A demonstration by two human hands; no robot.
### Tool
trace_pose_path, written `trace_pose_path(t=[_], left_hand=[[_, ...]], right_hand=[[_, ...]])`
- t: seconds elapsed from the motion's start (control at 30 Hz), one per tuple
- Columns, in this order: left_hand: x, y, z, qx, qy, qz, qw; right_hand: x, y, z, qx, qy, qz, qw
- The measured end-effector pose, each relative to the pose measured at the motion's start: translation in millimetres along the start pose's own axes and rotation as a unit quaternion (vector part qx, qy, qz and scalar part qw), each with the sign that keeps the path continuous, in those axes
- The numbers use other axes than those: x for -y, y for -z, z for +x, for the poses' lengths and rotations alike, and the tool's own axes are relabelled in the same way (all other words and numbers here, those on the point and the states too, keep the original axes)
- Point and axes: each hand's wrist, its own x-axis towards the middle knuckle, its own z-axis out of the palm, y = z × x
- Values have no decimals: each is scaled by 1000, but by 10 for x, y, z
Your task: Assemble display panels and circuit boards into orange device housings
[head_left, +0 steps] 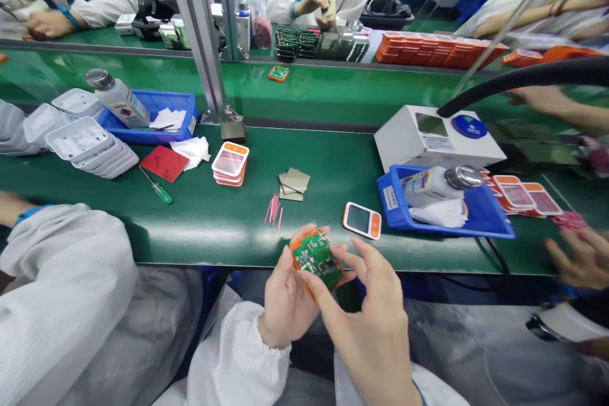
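A green circuit board in an orange frame (318, 260) is held up at the bench's front edge. My left hand (290, 298) is closed around it from below and the left side. My right hand (371, 304) touches it with the thumb at its lower left edge and the fingers at its right side. Just beyond lie several thin pink strips (273, 209) and a small pile of grey square sheets (294, 183). To the right rests a white and orange device with a dark screen (361, 221). A stack of white and orange frames (231, 162) stands further left.
Blue trays with bottles stand left (164, 134) and right (447, 225). A white box (432, 139) sits behind the right tray. Near the left are white plastic trays (90, 146), a red sheet (165, 163) and a green screwdriver (162, 192). Co-workers sit on both sides and opposite.
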Motion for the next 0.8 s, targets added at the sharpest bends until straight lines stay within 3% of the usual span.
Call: trace_pose_path(t=[0.23, 0.37, 0.47, 0.67, 0.8], left_hand=[[-54, 3, -2, 23, 52, -31, 998], [-116, -20, -19, 56, 78, -40, 995], [-129, -39, -27, 76, 76, -49, 993], [-107, -34, -48, 42, 31, -42, 998], [-88, -2, -51, 6, -11, -23, 1000]], right_hand=[[-118, 159, 5, 43, -28, 37, 998], [-238, 263, -14, -17, 72, 104, 992], [-264, 261, -22, -29, 121, 123, 985], [-213, 107, -43, 65, 138, 76, 985], [-207, -29, -73, 93, 125, 84, 984]])
